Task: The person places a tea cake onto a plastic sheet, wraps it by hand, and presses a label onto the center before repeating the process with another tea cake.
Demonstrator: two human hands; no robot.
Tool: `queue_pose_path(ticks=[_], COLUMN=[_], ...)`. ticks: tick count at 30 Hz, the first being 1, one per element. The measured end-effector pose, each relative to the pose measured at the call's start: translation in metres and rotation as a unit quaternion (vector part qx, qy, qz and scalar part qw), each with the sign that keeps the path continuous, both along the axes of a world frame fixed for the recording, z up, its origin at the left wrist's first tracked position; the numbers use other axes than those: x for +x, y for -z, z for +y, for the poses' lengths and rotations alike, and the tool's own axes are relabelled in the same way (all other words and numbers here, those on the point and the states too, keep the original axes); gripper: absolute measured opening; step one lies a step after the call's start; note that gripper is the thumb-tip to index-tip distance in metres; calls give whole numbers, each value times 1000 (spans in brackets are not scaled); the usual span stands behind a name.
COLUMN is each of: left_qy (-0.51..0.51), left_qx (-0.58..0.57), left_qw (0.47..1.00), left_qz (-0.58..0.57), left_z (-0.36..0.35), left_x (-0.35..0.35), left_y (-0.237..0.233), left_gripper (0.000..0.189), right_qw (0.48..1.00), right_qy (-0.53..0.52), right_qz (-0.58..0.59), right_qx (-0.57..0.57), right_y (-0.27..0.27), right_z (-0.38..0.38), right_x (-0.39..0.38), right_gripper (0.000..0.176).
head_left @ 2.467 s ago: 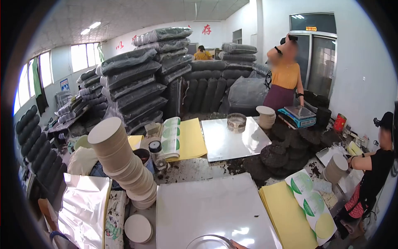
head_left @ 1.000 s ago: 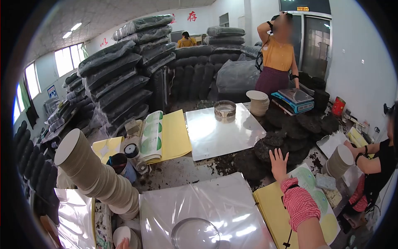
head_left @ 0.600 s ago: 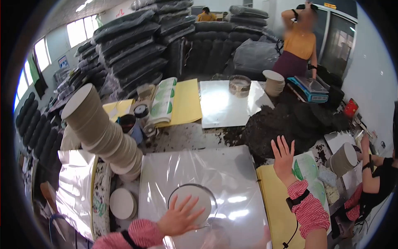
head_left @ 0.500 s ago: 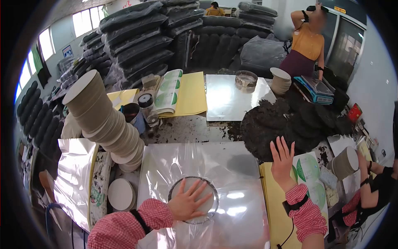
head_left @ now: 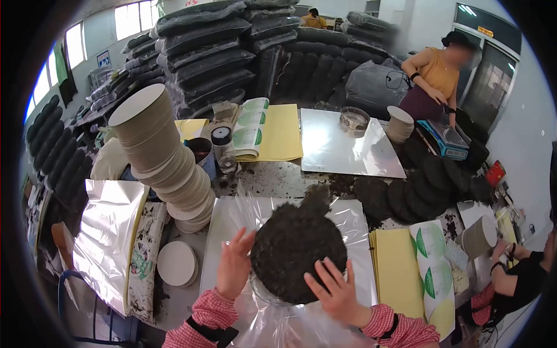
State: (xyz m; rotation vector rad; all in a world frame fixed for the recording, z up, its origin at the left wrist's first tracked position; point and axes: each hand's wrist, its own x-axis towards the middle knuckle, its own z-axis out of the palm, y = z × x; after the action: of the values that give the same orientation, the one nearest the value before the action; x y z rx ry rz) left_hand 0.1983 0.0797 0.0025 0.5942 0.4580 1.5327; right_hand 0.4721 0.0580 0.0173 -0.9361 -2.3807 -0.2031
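A thick round clump of dark, leafy-looking material (head_left: 297, 252) covers the ring mould (head_left: 264, 292), whose lower left rim still shows beneath. My right hand (head_left: 336, 293), fingers spread, rests on the clump's lower right part. At the clump's left edge is my left hand (head_left: 234, 264), fingers parted and palm turned inward; whether it touches cannot be made out. Clear plastic film (head_left: 278, 330) lies around the mould on a shiny silver sheet (head_left: 354, 232). Further dark round cakes (head_left: 406, 197) overlap beyond, to the right.
Tall leaning stack of pale discs (head_left: 174, 168) at left, with a shorter pile of discs (head_left: 176, 264) below. Lidded jar (head_left: 223, 151) behind. Yellow sheets (head_left: 391, 272) and printed green-white wrappers (head_left: 432, 272) at right. A person (head_left: 435, 81) stands by a blue scale (head_left: 444, 142); another person (head_left: 522, 272) works at right.
The dark clump has come from the far-right pile onto the ring mould. My left hand has lifted off the disc to the clump's side; my right hand has come back onto the clump.
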Motion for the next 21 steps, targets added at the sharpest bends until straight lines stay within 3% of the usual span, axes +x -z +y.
queue_pose_path(ticks=[1,2,4,5,8,10,11,14,16,19,21], left_qy=[-33,-68,-130,-147,-156,-155,-161,-162,-160,-169,-161], left_qx=[-7,-10,75,69,85,68,65,54,57,60,66], left_qw=[984,935,741,759,767,780,775,770,780,791,800], left_qz=[177,348,655,630,617,603,607,615,603,585,574], left_z=[-6,-15,-26,-27,-25,-26,-26,-26,-26,-25,-24], left_x=[-8,-13,-2,1,-1,3,4,0,1,0,2], left_y=[11,24,29,31,38,39,36,30,29,38,38], left_gripper=[56,56,60,65,64,62,62,61,62,62,61], right_qw=[998,992,983,970,976,992,994,987,987,972,938], right_qy=[-16,-30,-25,-47,-79,-90,-82,-128,-161,-229,-253], right_qz=[6,-2,-10,7,30,-58,-72,-93,-20,-55,-140], right_qx=[-56,-126,-183,-236,-200,-61,-12,-8,-13,-7,-191], right_y=[10,20,22,9,-27,-45,-31,14,-14,-6,-8], right_z=[-12,-21,-29,-26,0,27,43,72,61,33,20], right_x=[-9,-20,-38,-32,-31,-60,-75,-72,-42,11,23], right_gripper=[55,56,57,58,63,52,50,49,49,52,59])
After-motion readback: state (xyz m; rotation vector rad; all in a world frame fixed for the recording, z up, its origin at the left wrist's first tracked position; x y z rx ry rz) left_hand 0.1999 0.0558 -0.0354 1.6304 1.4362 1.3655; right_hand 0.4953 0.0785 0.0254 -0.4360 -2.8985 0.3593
